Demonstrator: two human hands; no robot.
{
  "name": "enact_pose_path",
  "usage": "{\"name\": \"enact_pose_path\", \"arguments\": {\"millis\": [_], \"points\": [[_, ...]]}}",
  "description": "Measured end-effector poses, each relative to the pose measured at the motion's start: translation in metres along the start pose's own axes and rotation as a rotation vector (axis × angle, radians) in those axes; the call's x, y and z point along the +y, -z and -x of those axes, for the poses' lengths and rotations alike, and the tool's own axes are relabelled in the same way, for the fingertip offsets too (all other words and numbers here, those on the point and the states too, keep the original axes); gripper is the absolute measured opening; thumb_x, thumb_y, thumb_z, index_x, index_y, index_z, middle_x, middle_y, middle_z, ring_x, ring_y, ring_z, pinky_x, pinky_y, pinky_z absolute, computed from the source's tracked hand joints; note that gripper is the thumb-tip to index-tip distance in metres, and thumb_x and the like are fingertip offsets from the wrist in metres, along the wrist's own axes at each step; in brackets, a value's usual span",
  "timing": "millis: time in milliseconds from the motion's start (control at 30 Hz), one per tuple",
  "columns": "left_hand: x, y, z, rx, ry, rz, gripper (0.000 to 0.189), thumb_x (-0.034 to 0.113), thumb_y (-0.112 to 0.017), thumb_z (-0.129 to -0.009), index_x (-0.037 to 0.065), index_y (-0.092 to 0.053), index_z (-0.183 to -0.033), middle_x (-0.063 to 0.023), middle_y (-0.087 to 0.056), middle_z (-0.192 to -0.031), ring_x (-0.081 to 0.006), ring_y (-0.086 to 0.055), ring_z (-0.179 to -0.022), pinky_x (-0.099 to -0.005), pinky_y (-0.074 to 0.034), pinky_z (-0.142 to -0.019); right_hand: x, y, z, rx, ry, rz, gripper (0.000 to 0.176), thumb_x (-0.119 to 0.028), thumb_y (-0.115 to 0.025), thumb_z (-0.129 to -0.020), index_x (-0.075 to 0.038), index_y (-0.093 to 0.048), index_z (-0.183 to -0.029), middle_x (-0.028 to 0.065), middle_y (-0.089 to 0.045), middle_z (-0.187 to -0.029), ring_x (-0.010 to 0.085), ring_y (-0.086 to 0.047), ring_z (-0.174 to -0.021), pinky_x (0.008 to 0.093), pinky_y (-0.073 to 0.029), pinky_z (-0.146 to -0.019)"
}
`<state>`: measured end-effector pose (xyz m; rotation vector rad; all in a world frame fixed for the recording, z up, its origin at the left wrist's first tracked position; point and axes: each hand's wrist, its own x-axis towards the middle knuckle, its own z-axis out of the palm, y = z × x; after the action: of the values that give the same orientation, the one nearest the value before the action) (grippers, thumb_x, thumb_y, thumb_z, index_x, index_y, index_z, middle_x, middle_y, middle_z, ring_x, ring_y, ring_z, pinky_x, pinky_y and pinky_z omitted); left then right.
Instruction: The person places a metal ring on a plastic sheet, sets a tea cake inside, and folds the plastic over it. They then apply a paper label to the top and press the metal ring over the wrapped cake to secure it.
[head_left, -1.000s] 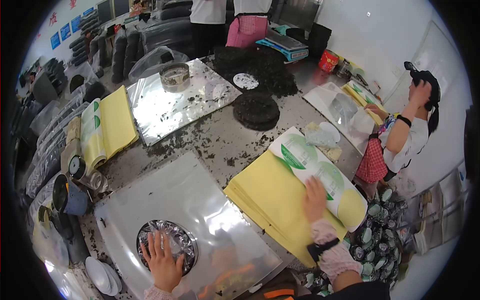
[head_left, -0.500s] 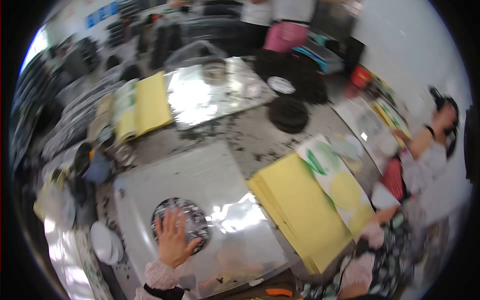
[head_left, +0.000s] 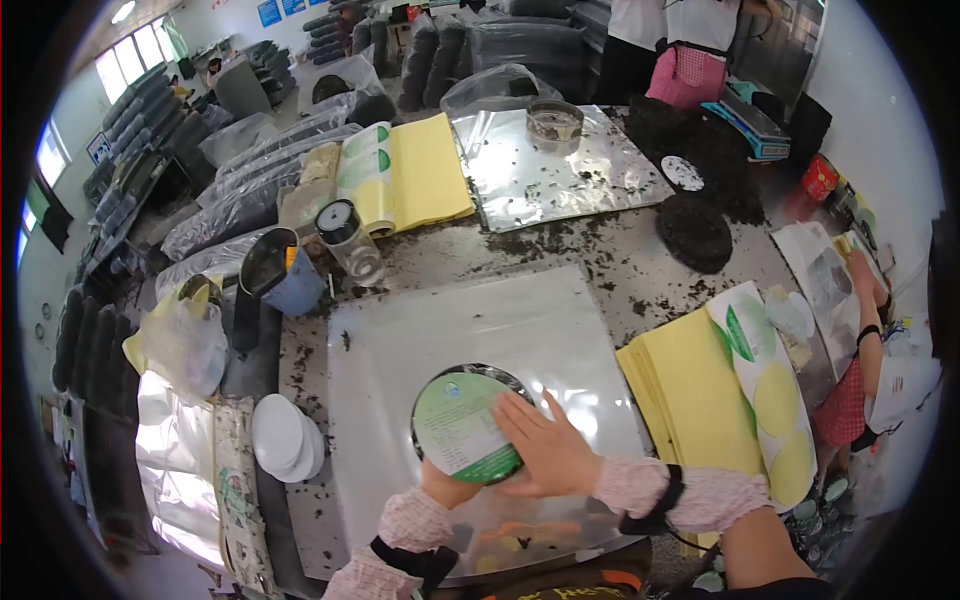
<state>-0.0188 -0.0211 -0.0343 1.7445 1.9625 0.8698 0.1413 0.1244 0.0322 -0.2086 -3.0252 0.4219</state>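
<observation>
A round green label (head_left: 462,432) lies over a dark round disc (head_left: 505,378) on the shiny metal sheet (head_left: 380,345). My right hand (head_left: 548,445) rests on the label's right side, its fingers spread and flat. At the lower left edge of the disc is my left hand (head_left: 448,485); its fingers are mostly hidden under or behind the label.
Yellow paper (head_left: 690,395) and printed label sheets (head_left: 775,395) lie to the right. Left are white discs (head_left: 283,438), a blue cup (head_left: 288,275) and a clear jar (head_left: 350,245). Behind are a dark round cake (head_left: 693,233) and a metal ring (head_left: 554,125). A co-worker's arm (head_left: 868,310) is at right.
The green label is now over the disc. My right hand has come in from the right onto it, and my left hand has moved from the disc's top to its lower left edge. The view has shifted.
</observation>
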Motion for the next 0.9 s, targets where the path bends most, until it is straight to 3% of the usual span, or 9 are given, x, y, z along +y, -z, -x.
{"name": "enact_pose_path", "arguments": {"millis": [33, 100, 167, 200, 233, 400, 500, 800, 900], "points": [[0.005, 0.002, -0.004, 0.014, -0.004, 0.0, 0.056, 0.039, -0.061, -0.093, 0.02, -0.049, -0.145, -0.0058, -0.049, -0.147, -0.0279, -0.042, -0.139, -0.0454, -0.031, -0.115, -0.002, -0.001, -0.001, 0.009, -0.025, -0.032, 0.087, -0.054, -0.064, -0.086, 0.005, -0.039, -0.145, 0.023, -0.04, -0.151, 0.0345, -0.032, -0.145, 0.0576, -0.018, -0.118], [-0.001, -0.006, -0.001, 0.032, 0.017, 0.166, 0.055, 0.032, -0.065, -0.089, 0.017, -0.053, -0.14, -0.008, -0.05, -0.146, -0.0301, -0.043, -0.138, -0.0463, -0.032, -0.115, -0.003, -0.003, -0.027, 0.13, 0.062, -0.325, 0.087, -0.054, -0.063, -0.087, 0.004, -0.036, -0.147, 0.0232, -0.039, -0.151, 0.0347, -0.031, -0.145, 0.0568, -0.017, -0.118], [0.017, 0.019, -0.01, -0.009, -0.018, -0.019, 0.057, 0.027, -0.065, -0.086, 0.015, -0.052, -0.14, -0.0107, -0.048, -0.147, -0.032, -0.042, -0.138, -0.0456, -0.031, -0.116, 0.005, -0.034, -0.051, 0.172, 0.041, -0.666, 0.085, -0.053, -0.06, -0.09, 0.001, -0.032, -0.15, 0.023, -0.036, -0.153, 0.0358, -0.03, -0.146, 0.0559, -0.015, -0.119], [0.021, 0.03, -0.014, -0.024, -0.036, -0.115, 0.058, 0.025, -0.065, -0.085, 0.014, -0.052, -0.14, -0.0121, -0.047, -0.147, -0.033, -0.042, -0.138, -0.0453, -0.03, -0.116, 0.003, -0.033, -0.051, 0.191, 0.051, -0.632, 0.084, -0.053, -0.058, -0.09, 0.0, -0.032, -0.15, 0.0232, -0.035, -0.153, 0.0369, -0.029, -0.146, 0.0568, -0.015, -0.119], [0.01, 0.036, -0.006, -0.003, -0.042, 0.192, 0.062, 0.02, -0.064, -0.082, 0.007, -0.05, -0.14, -0.0169, -0.046, -0.147, -0.0359, -0.04, -0.139, -0.0459, -0.028, -0.117, 0.0, -0.031, -0.052, 0.209, 0.063, -0.599, 0.083, -0.054, -0.057, -0.091, -0.001, -0.033, -0.15, 0.0234, -0.034, -0.154, 0.038, -0.028, -0.146, 0.0578, -0.014, -0.119], [0.017, 0.054, -0.029, -0.055, -0.108, -0.064, 0.062, 0.029, -0.058, -0.091, 0.001, -0.044, -0.144, -0.0175, -0.042, -0.15, -0.0351, -0.034, -0.143, -0.0476, -0.02, -0.119, -0.011, -0.038, -0.058, -0.02, 0.108, -0.13, 0.08, -0.056, -0.056, -0.09, -0.012, -0.033, -0.153, 0.0177, -0.028, -0.158, 0.0384, -0.018, -0.15, 0.0619, -0.008, -0.118], [0.017, 0.047, -0.044, -0.107, -0.137, -0.298, 0.07, 0.043, -0.052, -0.094, 0.0, -0.04, -0.148, -0.0163, -0.039, -0.153, -0.0323, -0.031, -0.145, -0.0492, -0.017, -0.12, -0.009, -0.05, -0.061, 0.011, 0.049, -0.22, 0.071, -0.048, -0.054, -0.091, -0.014, -0.037, -0.151, 0.0166, -0.025, -0.161, 0.0376, -0.015, -0.15, 0.0629, -0.007, -0.118], [0.001, 0.029, -0.047, -0.116, -0.08, -0.242, 0.065, 0.036, -0.052, -0.093, 0.004, -0.039, -0.148, -0.0167, -0.039, -0.151, -0.0335, -0.029, -0.145, -0.0503, -0.016, -0.12, -0.005, -0.069, -0.064, -0.018, 0.048, -0.212, 0.07, -0.041, -0.051, -0.092, -0.012, -0.033, -0.153, 0.0185, -0.021, -0.162, 0.0395, -0.014, -0.15, 0.0647, -0.007, -0.117], [0.005, 0.035, -0.042, -0.03, -0.087, -0.127, 0.056, 0.027, -0.059, -0.093, 0.003, -0.047, -0.142, -0.0187, -0.043, -0.146, -0.0362, -0.035, -0.141, -0.0491, -0.025, -0.117, -0.008, -0.058, -0.064, -0.047, 0.058, -0.164, 0.073, -0.048, -0.053, -0.091, -0.01, -0.035, -0.151, 0.0198, -0.023, -0.161, 0.0396, -0.015, -0.15, 0.0657, -0.008, -0.117]]}}
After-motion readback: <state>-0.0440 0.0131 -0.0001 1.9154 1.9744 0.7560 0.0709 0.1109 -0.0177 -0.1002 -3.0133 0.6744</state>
